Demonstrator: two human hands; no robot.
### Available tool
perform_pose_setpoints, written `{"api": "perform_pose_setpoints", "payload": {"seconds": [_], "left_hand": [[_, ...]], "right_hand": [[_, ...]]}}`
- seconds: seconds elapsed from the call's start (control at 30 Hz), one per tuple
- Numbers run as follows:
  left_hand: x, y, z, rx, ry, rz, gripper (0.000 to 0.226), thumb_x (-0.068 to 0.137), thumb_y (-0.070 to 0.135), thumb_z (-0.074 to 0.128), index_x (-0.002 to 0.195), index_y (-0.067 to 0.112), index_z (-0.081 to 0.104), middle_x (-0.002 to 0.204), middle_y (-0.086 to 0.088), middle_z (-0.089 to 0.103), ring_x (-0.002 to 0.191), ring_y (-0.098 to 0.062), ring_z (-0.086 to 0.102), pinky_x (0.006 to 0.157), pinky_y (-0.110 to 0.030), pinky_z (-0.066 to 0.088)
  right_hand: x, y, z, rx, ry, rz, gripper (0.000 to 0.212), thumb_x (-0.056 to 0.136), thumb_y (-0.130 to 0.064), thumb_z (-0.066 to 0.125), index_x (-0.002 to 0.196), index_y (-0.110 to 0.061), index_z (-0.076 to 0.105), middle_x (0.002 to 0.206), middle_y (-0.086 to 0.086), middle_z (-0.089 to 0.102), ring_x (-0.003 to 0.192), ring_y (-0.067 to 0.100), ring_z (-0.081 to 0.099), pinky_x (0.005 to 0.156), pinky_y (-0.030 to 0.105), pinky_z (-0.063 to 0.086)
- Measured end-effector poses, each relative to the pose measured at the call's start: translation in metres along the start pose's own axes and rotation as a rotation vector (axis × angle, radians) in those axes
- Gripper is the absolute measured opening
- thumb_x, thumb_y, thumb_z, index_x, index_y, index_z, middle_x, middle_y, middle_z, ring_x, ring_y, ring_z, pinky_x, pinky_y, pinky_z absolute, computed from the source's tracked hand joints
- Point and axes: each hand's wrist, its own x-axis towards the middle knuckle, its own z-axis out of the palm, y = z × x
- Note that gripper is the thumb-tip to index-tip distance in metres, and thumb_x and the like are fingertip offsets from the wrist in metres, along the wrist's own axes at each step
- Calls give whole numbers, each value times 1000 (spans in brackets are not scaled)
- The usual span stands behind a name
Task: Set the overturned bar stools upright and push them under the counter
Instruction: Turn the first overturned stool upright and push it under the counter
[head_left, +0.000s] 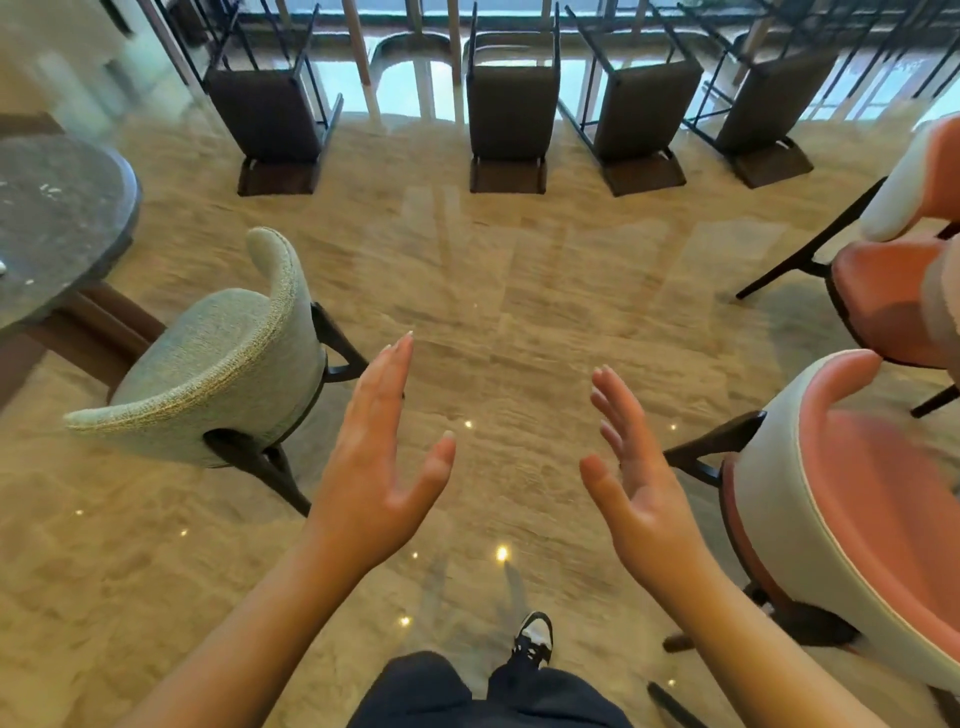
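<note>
Several dark brown bar stools with black metal legs lie overturned in a row on the far floor: one at the left (265, 114), one in the middle (511, 109), two at the right (641, 114) (763, 104). Their backrests rest on the floor toward me and their legs point away, toward light wooden posts (358, 47) by the window. My left hand (379, 457) and my right hand (639, 483) are held out in front of me, palms facing each other, fingers apart, holding nothing. Both are well short of the stools.
A grey-green armchair (223, 364) stands at my left beside a round dark table (52, 218). Two pink and white armchairs (857, 499) (893, 291) stand at my right. Polished beige marble floor (519, 270) lies between me and the stools. My shoe (532, 636) shows below.
</note>
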Motion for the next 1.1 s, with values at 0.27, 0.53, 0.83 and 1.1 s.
{"api": "perform_pose_setpoints", "payload": {"seconds": [0.27,0.53,0.83,1.1], "left_hand": [[92,-20,0,14,23,-34,78,91,50,49,159,27,19,160,26,16,152,-3,18,116,-15,18],[229,-104,-32,44,57,1,77,91,47,50,159,29,18,161,26,18,152,-1,17,119,-18,18],[388,-180,-95,43,61,-5,76,90,47,49,157,28,19,158,24,19,150,1,20,114,-6,15],[486,-236,-120,37,119,-85,80,87,51,48,159,32,19,160,23,19,149,5,17,112,-14,19]], "right_hand": [[121,2,-9,13,-23,-60,76,85,-76,47,151,-45,27,153,-29,34,141,-5,33,114,29,30],[285,6,40,-4,-76,-93,67,91,-60,50,152,-42,28,153,-29,34,141,-4,34,115,31,31],[461,-28,112,-6,-117,-130,65,92,-55,49,152,-38,29,154,-25,35,141,-4,34,115,29,32],[597,-36,149,-9,-165,-175,67,92,-53,49,153,-34,29,154,-25,36,140,-5,36,114,30,34]]}}
